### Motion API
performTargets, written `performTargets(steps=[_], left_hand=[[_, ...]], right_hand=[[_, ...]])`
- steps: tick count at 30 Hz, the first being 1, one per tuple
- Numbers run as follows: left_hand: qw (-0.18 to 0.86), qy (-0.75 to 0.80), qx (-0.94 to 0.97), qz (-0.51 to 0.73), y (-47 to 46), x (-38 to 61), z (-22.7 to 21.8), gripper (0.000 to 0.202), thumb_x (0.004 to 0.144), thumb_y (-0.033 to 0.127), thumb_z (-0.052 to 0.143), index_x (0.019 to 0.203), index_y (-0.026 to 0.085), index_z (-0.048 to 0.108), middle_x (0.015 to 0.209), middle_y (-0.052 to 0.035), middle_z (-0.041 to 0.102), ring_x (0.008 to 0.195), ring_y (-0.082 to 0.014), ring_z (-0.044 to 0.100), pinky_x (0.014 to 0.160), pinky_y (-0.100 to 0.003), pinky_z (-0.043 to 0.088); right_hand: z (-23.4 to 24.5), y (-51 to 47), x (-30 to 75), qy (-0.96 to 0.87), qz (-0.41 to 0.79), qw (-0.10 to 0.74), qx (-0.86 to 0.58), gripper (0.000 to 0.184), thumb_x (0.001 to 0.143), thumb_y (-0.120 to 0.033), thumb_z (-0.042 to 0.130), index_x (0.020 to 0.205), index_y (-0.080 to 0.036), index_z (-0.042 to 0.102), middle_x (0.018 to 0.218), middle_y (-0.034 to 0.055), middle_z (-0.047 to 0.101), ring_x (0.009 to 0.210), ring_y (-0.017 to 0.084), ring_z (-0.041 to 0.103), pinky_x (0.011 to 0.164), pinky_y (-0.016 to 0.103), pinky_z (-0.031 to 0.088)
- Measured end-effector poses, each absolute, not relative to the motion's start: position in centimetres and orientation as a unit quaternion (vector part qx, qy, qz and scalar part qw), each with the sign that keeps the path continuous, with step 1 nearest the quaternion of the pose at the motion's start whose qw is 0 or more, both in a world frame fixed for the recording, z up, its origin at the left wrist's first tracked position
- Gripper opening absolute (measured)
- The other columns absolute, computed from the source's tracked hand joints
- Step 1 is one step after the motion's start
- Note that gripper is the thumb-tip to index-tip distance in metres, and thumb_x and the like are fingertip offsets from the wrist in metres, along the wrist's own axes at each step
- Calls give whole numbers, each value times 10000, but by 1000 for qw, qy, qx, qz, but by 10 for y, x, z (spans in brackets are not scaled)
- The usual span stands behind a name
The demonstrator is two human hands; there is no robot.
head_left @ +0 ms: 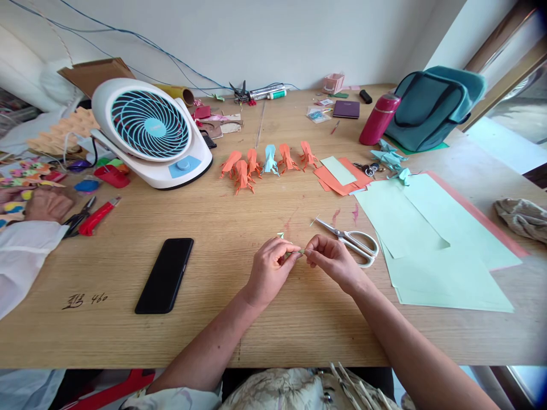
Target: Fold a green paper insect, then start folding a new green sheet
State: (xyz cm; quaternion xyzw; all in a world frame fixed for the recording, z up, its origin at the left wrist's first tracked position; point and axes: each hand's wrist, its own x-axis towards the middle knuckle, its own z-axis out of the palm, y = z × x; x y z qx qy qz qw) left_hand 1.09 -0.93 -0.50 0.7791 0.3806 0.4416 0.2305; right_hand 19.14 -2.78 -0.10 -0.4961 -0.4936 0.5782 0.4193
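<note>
- A tiny, thin green piece, maybe paper (301, 251), is being held up just left of the white-handled metal scissors (344, 234).
- One end is being pinched by the thumb and pointing finger of the bare left hand (270, 263); the other end is being pinched by the bare right hand (331, 259), close beside the scissors. How hard it is being squeezed cannot be told.
- The piece could be torn if its ends are being pulled too hard, or dropped if one pinch is being loosened.
- The right hand could be poked if the scissors are being bumped.
- A tiny green-and-white scrap (280, 235), left of the scissors, could be lost if it is being brushed by a knuckle, or blown by the round white-and-blue plastic fan (151, 128), far left of the scissors.
- The flat pale green paper sheets (448, 279), right of the scissors, could be creased if they are being rubbed by the right arm.
</note>
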Motion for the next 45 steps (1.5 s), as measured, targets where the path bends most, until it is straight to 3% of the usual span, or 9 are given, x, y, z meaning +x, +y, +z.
performTargets(steps=[9,19,28,33,37,45], left_hand=[[208,393,780,440,-11,9,-4,55,855,170,730,869,193,682,729,14,666,619,-120,568,640,-259,471],[162,329,829,423,-10,9,-3,41,915,204,663,876,189,666,801,-14,703,742,-138,647,747,-277,522],[186,328,842,386,-8,6,-1,104,923,206,649,823,188,672,806,-21,707,758,-142,658,782,-293,537],[239,317,836,379,-4,4,-1,97,885,186,697,792,179,670,773,-13,694,729,-135,646,709,-264,515],[242,313,839,374,-3,5,-2,93,884,172,696,795,175,668,792,-15,691,750,-136,645,734,-267,510],[172,331,842,390,-9,7,1,86,923,215,652,847,186,679,811,-31,687,774,-153,625,755,-296,522]], right_hand=[[2,-27,194,-452,623,398,-499,275,805,-444,698,786,-187,601,705,-3,603,645,130,509,632,284,372],[3,-26,197,-550,550,356,-518,185,825,-357,634,788,-177,611,681,-18,550,602,116,431,550,266,303],[11,-28,204,-686,401,346,-498,96,872,-230,606,806,-202,669,796,31,682,728,173,606,697,310,467],[16,-29,204,-754,308,326,-479,120,874,-154,595,804,-208,676,791,36,661,730,174,603,693,310,456],[15,-29,201,-777,255,318,-479,146,866,-116,562,788,-201,652,751,32,628,699,169,576,677,310,437],[12,-30,199,-736,309,340,-497,131,880,-159,568,776,-209,630,771,30,642,702,161,600,676,299,468]])
